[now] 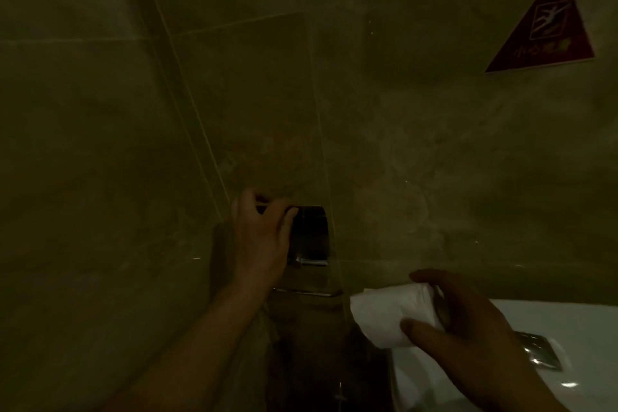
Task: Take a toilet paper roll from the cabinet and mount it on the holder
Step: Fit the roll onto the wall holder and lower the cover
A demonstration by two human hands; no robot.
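A white toilet paper roll (389, 316) is gripped in my right hand (468, 331), low and right of centre, thumb under it and fingers over its top. It hangs a little to the right of and below the metal holder (311, 237) on the tiled wall. My left hand (262, 231) grips the top edge of the holder's dark flap cover, fingers curled over it, holding it raised. Below the flap the shiny holder bar (314, 261) shows with nothing on it. The scene is dim.
A white toilet tank (575, 321) with a chrome flush button (538, 353) sits at the bottom right, under my right hand. A red triangular warning sign (548, 30) is stuck to the wall upper right. Brown tiled walls fill the remaining view.
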